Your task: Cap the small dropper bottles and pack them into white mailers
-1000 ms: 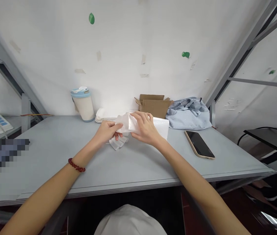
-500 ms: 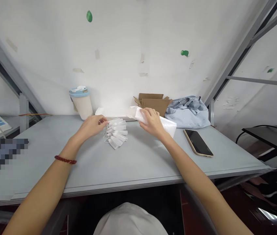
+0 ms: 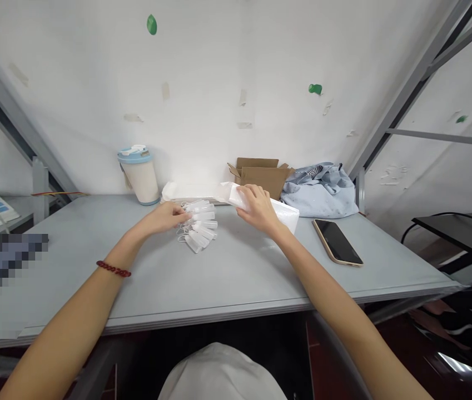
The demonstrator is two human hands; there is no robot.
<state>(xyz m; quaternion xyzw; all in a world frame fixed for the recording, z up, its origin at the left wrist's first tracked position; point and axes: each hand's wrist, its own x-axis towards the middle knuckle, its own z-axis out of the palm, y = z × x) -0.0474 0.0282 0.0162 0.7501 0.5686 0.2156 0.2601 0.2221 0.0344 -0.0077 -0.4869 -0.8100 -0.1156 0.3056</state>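
A bunch of small, see-through plastic tubes (image 3: 200,226) with thin white loops lies fanned out on the grey table (image 3: 227,272). My left hand (image 3: 167,216) is at the loop end of the upper tubes, fingertips together and touching them; what sits between the fingers is hidden. My right hand (image 3: 258,206) wraps round a shiny white plastic bag (image 3: 286,214), which juts out on both sides of the hand. Behind the tubes, a flat white packet (image 3: 189,191) lies along the wall.
A cup with a blue lid (image 3: 139,175) stands back left. Behind my right hand is an opened cardboard box (image 3: 263,176), beside a crumpled light-blue cloth (image 3: 321,191). A phone (image 3: 338,243) lies at the right. The wall (image 3: 202,66) closes off the table's back.
My left hand has moved slightly right, and its fingertips now overlap the upper tubes. My right hand stays on the white bag almost without moving.
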